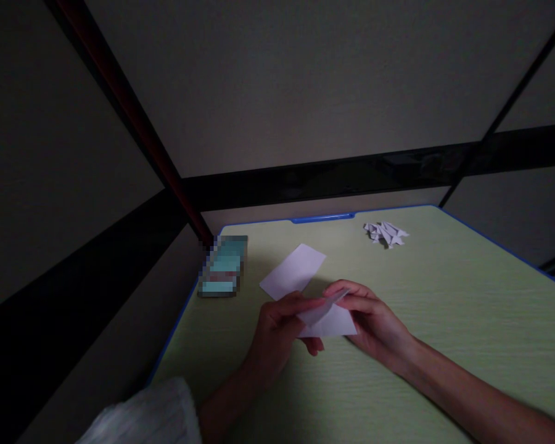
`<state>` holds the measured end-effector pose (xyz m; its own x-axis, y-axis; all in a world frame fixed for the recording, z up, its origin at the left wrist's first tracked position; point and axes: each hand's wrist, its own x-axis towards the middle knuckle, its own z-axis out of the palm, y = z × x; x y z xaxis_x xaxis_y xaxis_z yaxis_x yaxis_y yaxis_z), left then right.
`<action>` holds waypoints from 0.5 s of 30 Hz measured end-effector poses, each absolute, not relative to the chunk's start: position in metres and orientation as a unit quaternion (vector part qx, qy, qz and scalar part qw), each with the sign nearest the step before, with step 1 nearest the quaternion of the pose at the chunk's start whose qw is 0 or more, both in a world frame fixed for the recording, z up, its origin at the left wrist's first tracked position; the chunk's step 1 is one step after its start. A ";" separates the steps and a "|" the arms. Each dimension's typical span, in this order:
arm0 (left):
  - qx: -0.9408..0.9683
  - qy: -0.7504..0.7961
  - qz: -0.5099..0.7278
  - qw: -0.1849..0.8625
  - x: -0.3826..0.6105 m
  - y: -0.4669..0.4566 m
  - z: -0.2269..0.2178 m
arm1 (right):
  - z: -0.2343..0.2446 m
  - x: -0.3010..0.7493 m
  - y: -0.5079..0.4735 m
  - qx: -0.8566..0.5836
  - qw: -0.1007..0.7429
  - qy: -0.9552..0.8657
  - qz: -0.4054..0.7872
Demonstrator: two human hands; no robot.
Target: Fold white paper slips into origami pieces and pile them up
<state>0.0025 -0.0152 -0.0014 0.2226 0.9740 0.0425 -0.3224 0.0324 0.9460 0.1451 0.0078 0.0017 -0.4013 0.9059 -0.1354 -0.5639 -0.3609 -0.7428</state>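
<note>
Between my two hands is a small folded sheet of white paper (330, 322), held a little above the table with one flap raised. My left hand (282, 324) pinches its left side, thumb on top and other fingers underneath. Closed on the right side and upper edge is my right hand (374, 317), its fingertips partly behind the raised flap. Just beyond the hands, a flat white paper sheet (296, 268) lies at a slant on the table.
A pale green table (444, 296) with a blue rim extends under everything. At its left edge lies a blurred-out phone (224, 266). Several folded paper pieces (385, 234) sit in a pile at the far right. A blue strip (322, 217) marks the back edge, against a wall panel.
</note>
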 end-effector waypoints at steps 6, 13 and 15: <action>0.574 0.369 0.503 0.531 0.000 -0.019 -0.001 | 0.000 0.145 0.010 -0.287 0.494 -0.359 0.737; 0.684 0.442 0.454 0.361 -0.004 -0.017 0.002 | -0.002 0.148 0.007 -0.322 0.444 -0.559 0.621; 0.685 0.456 0.440 0.359 -0.004 -0.017 0.003 | -0.002 0.148 0.005 -0.325 0.416 -0.581 0.620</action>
<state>-0.0039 -0.0173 0.0025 0.1960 0.9413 0.2748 0.3092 -0.3253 0.8936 0.1477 0.0054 -0.0020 -0.4431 0.8928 0.0806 -0.1374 0.0212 -0.9903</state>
